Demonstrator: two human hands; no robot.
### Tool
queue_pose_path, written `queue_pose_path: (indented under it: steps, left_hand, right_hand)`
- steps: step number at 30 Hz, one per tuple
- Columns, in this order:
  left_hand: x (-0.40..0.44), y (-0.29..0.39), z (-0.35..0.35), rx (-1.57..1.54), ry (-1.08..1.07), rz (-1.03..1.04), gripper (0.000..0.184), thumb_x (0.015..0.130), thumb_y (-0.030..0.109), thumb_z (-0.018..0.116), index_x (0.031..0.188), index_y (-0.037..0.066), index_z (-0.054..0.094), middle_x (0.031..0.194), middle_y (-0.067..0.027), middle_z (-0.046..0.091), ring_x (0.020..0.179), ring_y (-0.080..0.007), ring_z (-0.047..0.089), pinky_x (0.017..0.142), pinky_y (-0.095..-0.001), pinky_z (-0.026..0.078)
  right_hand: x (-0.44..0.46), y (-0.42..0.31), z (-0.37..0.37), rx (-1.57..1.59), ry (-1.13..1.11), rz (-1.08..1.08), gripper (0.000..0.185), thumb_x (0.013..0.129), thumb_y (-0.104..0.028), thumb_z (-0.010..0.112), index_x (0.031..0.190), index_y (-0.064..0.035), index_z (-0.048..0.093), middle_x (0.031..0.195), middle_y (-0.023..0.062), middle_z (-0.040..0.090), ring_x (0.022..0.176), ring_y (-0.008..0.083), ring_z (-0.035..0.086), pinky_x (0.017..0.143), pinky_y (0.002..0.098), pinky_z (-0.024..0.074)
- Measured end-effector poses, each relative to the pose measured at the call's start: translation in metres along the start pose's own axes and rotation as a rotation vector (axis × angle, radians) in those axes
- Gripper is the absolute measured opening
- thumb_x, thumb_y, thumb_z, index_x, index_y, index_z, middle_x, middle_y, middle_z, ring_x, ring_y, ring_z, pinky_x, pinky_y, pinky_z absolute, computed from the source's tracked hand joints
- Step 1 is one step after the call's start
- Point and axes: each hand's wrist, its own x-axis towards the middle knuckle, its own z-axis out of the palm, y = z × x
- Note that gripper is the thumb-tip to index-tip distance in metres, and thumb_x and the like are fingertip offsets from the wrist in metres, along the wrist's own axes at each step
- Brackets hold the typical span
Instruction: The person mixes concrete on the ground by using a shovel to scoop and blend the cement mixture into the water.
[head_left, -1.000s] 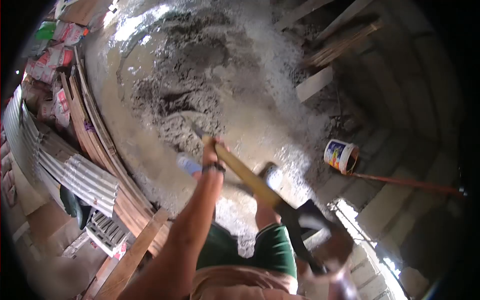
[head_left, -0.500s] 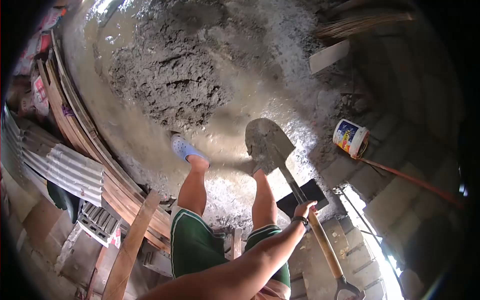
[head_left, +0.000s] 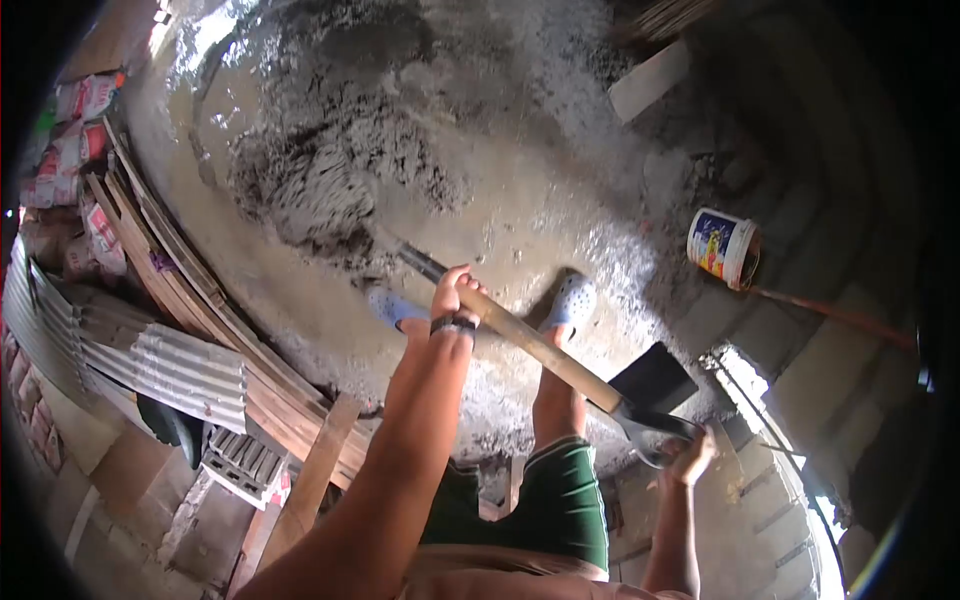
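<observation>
A shovel [head_left: 540, 348] slants across the view, its blade hidden in or behind the wet grey mortar heap [head_left: 330, 180]. My left hand [head_left: 456, 293], with a dark band at the wrist, is wrapped around the lower shaft where the wood meets the dark metal socket. At the other end, my right hand [head_left: 690, 458] grips the black D-shaped handle [head_left: 655, 432]. Between the two hands the wooden shaft passes over my lower legs. My blue clogs [head_left: 573, 300] stand on the wet floor close to the heap.
A white paint bucket [head_left: 718, 246] lies tipped on the right with a long reddish stick. Long wooden planks [head_left: 215, 310], corrugated sheeting [head_left: 165, 365] and a hollow block [head_left: 238, 465] line the left. A dark flat panel [head_left: 653, 382] lies near the shovel handle.
The shovel has swung left and forward, its blade going from bare floor into the heap. My left hand moved left with the shaft. My right hand has come into view on the handle.
</observation>
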Motion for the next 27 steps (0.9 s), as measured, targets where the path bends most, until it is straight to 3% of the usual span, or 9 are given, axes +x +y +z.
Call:
queue_pose_path:
  steps: [3, 5, 8, 10, 16, 20, 22, 23, 27]
  left_hand:
    - [-0.077, 0.022, 0.046, -0.322, -0.352, 0.082, 0.021, 0.081, 0.01, 0.068, 0.071, 0.012, 0.049, 0.063, 0.0012, 0.048, 0.055, -0.0141, 0.047, 0.056, -0.0318, 0.045]
    - [-0.109, 0.046, 0.059, -0.537, -0.794, 0.039, 0.02, 0.084, 0.016, 0.065, 0.071, 0.012, 0.05, 0.063, 0.0019, 0.05, 0.055, -0.0133, 0.048, 0.056, -0.0308, 0.044]
    - [-0.114, 0.057, 0.068, -0.284, -0.307, 0.425, 0.021, 0.087, 0.021, 0.061, 0.072, 0.014, 0.051, 0.061, 0.002, 0.048, 0.054, -0.012, 0.048, 0.054, -0.0297, 0.045]
    - [-0.052, 0.044, 0.018, -0.13, -0.291, 0.472, 0.018, 0.086, 0.023, 0.063, 0.076, 0.013, 0.051, 0.065, 0.0007, 0.05, 0.056, -0.0135, 0.05, 0.055, -0.0316, 0.046]
    - [-0.099, -0.067, 0.015, -0.046, -0.067, 0.122, 0.019, 0.084, 0.021, 0.068, 0.078, 0.014, 0.051, 0.067, -0.0019, 0.052, 0.059, -0.0173, 0.054, 0.056, -0.0398, 0.049]
    - [-0.056, -0.168, -0.003, -0.155, -0.236, -0.213, 0.017, 0.081, 0.019, 0.071, 0.081, 0.014, 0.055, 0.069, -0.001, 0.055, 0.052, -0.0161, 0.052, 0.049, -0.0327, 0.048]
    - [-0.094, -0.236, 0.021, 0.155, -0.038, 0.136, 0.022, 0.08, 0.02, 0.071, 0.081, 0.007, 0.053, 0.06, -0.0059, 0.051, 0.047, -0.0197, 0.054, 0.044, -0.0342, 0.048]
    - [-0.078, -0.284, -0.005, 0.113, -0.074, -0.208, 0.027, 0.077, 0.022, 0.074, 0.084, 0.006, 0.053, 0.06, -0.0064, 0.05, 0.047, -0.0215, 0.054, 0.045, -0.0371, 0.05]
    - [-0.098, -0.343, -0.001, 0.286, 0.029, -0.392, 0.028, 0.077, 0.023, 0.078, 0.079, 0.002, 0.06, 0.067, -0.0097, 0.057, 0.051, -0.0204, 0.057, 0.05, -0.0349, 0.053]
  right_hand:
    - [-0.028, -0.109, -0.012, -0.741, 0.025, -1.092, 0.017, 0.083, -0.016, 0.051, 0.069, -0.0099, 0.046, 0.067, 0.0038, 0.048, 0.063, 0.0193, 0.049, 0.059, 0.0353, 0.0447]
    - [-0.066, -0.169, -0.002, -0.568, -0.335, -1.17, 0.012, 0.08, -0.015, 0.056, 0.071, -0.0092, 0.05, 0.069, 0.0036, 0.048, 0.069, 0.0223, 0.052, 0.066, 0.0384, 0.0473]
    - [-0.081, -0.207, 0.06, -0.615, -0.666, -1.483, 0.027, 0.065, -0.024, 0.075, 0.071, -0.0137, 0.051, 0.076, 0.0019, 0.05, 0.076, 0.024, 0.055, 0.081, 0.0449, 0.0477]
    - [-0.034, -0.135, 0.045, -1.233, -0.908, -1.3, 0.03, 0.058, -0.027, 0.081, 0.067, -0.0137, 0.056, 0.077, 0.0027, 0.057, 0.084, 0.026, 0.059, 0.094, 0.0513, 0.0414]
    - [-0.04, -0.132, -0.05, -0.804, -0.887, -0.742, 0.036, 0.059, -0.02, 0.087, 0.059, -0.0085, 0.054, 0.069, 0.0066, 0.058, 0.076, 0.0243, 0.06, 0.09, 0.0415, 0.0469]
    - [-0.101, -0.123, -0.148, 0.05, -0.102, 0.125, 0.026, 0.089, -0.033, 0.063, 0.089, -0.008, 0.06, 0.072, 0.0036, 0.058, 0.058, 0.0123, 0.052, 0.055, 0.0313, 0.0445]
    - [-0.12, -0.112, -0.172, 0.027, 0.305, 0.239, 0.026, 0.09, -0.034, 0.06, 0.094, -0.0088, 0.059, 0.07, 0.0023, 0.055, 0.057, 0.0116, 0.049, 0.053, 0.0301, 0.0426]
    - [-0.124, -0.105, -0.183, -0.013, 0.436, 0.25, 0.026, 0.091, -0.035, 0.059, 0.096, -0.0093, 0.059, 0.07, 0.0016, 0.053, 0.056, 0.0113, 0.048, 0.052, 0.0296, 0.0416]
    - [-0.116, -0.079, -0.211, -0.145, 0.712, 0.233, 0.029, 0.094, -0.037, 0.055, 0.106, -0.0109, 0.058, 0.067, -0.0009, 0.046, 0.054, 0.01, 0.043, 0.048, 0.0274, 0.0377]
